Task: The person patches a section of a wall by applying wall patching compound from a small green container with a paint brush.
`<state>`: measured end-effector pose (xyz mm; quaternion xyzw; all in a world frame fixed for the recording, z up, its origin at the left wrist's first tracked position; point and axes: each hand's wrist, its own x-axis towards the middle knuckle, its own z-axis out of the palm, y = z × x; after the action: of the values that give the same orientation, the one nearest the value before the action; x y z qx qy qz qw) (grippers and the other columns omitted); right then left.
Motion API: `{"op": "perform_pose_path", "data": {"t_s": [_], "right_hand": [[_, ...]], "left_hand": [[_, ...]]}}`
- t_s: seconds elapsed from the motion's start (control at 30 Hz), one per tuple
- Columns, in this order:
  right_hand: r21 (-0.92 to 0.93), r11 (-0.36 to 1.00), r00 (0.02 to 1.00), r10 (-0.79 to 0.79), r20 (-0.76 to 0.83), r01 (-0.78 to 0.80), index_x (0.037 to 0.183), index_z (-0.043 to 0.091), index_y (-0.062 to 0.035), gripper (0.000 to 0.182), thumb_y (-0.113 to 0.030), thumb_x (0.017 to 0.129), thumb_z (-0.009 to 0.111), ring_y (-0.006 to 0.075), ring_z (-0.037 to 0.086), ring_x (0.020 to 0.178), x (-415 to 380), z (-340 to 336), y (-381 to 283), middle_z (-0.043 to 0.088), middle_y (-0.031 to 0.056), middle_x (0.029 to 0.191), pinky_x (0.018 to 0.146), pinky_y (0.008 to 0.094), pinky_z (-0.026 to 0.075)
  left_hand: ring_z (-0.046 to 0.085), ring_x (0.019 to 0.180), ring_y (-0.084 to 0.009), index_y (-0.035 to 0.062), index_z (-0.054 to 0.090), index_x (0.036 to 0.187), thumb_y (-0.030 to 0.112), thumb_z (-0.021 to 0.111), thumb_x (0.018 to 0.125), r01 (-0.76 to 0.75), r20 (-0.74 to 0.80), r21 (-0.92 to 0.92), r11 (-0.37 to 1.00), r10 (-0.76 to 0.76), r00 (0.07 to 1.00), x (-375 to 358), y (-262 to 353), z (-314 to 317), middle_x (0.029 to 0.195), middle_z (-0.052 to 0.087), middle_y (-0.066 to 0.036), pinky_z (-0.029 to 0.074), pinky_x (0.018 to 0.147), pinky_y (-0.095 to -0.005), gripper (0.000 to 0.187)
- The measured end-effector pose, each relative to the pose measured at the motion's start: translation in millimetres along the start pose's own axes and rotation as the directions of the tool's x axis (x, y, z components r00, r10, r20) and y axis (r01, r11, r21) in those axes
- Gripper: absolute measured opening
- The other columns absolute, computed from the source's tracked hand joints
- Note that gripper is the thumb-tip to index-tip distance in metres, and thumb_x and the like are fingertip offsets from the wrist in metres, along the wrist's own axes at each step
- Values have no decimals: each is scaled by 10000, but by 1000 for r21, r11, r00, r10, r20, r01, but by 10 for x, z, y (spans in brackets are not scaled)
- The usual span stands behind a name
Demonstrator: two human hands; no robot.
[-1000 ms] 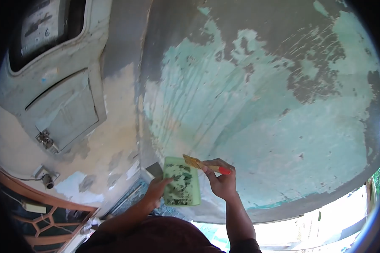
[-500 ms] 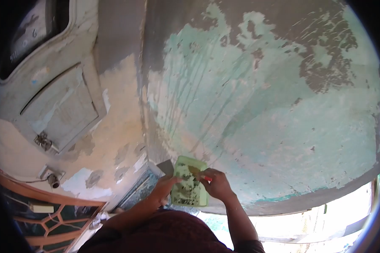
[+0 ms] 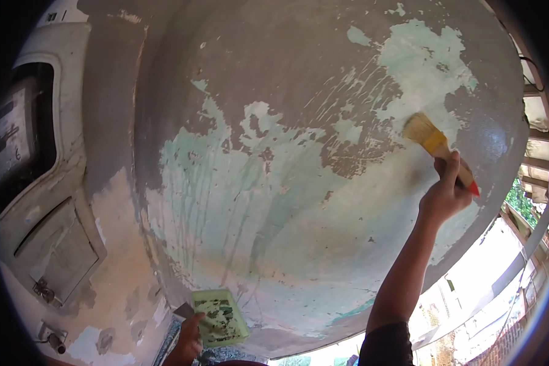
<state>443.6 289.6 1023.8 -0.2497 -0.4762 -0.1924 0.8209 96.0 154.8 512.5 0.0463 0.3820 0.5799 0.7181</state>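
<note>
My right hand [image 3: 444, 194] is closed round the wooden handle of a wide paintbrush [image 3: 434, 143], raised at the upper right. The brush has pale bristles, a yellow band and a red handle tip. Its bristles lie at or close against the wall [image 3: 274, 207], which is covered in peeling green paint with grey patches. Low down, my left hand [image 3: 189, 338] grips the edge of a light green plastic tray [image 3: 243, 326] holding dark flakes and pale residue. A flat grey blade, probably a scraper [image 3: 183, 310], sticks out beside that hand; its handle is hidden.
On the left is a worn whitish door [image 3: 61, 235] with a metal latch and a dark-framed window panel above. A wall socket with a plug [image 3: 55, 340] sits below it. Bright daylight, wooden beams [image 3: 535, 135] and a brick wall [image 3: 509, 341] show past the right edge.
My right hand has lifted the paintbrush out of the tray and up to the right, against or near the wall. The view has swung up and right; my left hand keeps the tray low.
</note>
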Motion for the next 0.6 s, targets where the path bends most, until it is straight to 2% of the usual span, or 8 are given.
{"op": "perform_pose_path", "data": {"t_s": [0.07, 0.13, 0.2, 0.3, 0.4, 0.47, 0.53, 0.6], "right_hand": [[-24, 993, 993, -114, -5, 114, 885, 725, 31, 194, -118, 1003, 685, 152, 705, 718, -197, -108, 158, 731, 88, 786, 708, 310, 575], [144, 982, 939, -164, 303, 125, 889, 702, 10, 88, -9, 963, 659, 169, 697, 775, -961, -147, 384, 730, 72, 828, 718, 327, 565], [31, 983, 796, -165, 583, 181, 879, 701, 25, 179, -13, 1010, 585, 169, 695, 739, -1451, -199, 67, 731, 107, 829, 716, 316, 553], [222, 973, 938, -132, 322, 60, 889, 704, 17, 141, -19, 998, 623, 166, 691, 723, -1031, -13, 260, 735, 103, 853, 700, 320, 565], [83, 996, 988, 48, -145, -37, 934, 697, 50, 173, -93, 1017, 646, 176, 714, 782, -316, 80, 23, 731, 116, 889, 746, 331, 612], [69, 998, 997, 10, -76, -5, 913, 697, 27, 163, -107, 1003, 674, 177, 713, 772, -467, 86, 153, 735, 113, 891, 730, 335, 599], [180, 981, 922, -133, 363, 70, 912, 681, 40, 155, -102, 973, 690, 173, 704, 760, -1003, 171, 146, 728, 99, 862, 725, 334, 579], [113, 983, 681, -180, 710, 143, 894, 678, 34, 155, -101, 971, 670, 168, 696, 774, -1324, 259, -217, 722, 85, 856, 752, 325, 566]], "left_hand": [[728, 1005, -349, 26, 586, 1338, 272, 602, 979, 4, 11, -24, 1000, -4, 1000, 138, -147, -265, 1183, 714, -153, 603, 890, -536, 436], [720, 1033, -350, 38, 587, 1344, 287, 603, 976, -31, 23, -15, 999, 31, 999, 328, -265, -465, 1201, 711, -147, 592, 910, -541, 445], [714, 1047, -349, 40, 584, 1350, 287, 604, 973, -10, 61, -52, 999, 13, 998, 225, -190, -373, 1213, 706, -148, 589, 914, -540, 451], [712, 1052, -349, 44, 584, 1354, 285, 602, 973, 46, 31, 24, 999, -47, 998, 345, -128, -471, 1220, 704, -149, 589, 912, -541, 452], [717, 1040, -347, 40, 585, 1354, 279, 596, 977, -24, 48, 4, 1000, 24, 999, 276, -113, -381, 1213, 707, -148, 592, 908, -531, 447], [721, 1030, -345, 34, 586, 1351, 277, 595, 978, -54, 52, -41, 998, 56, 997, 273, -102, -342, 1205, 709, -147, 594, 909, -520, 446], [725, 1021, -342, 27, 586, 1348, 277, 596, 977, -23, 15, -71, 997, 24, 1000, 375, -117, -383, 1196, 711, -146, 596, 913, -508, 448], [727, 1012, -340, 20, 580, 1349, 266, 594, 975, -22, 21, -49, 999, 23, 1000, 107, -41, -189, 1199, 711, -146, 597, 914, -504, 448]]}}
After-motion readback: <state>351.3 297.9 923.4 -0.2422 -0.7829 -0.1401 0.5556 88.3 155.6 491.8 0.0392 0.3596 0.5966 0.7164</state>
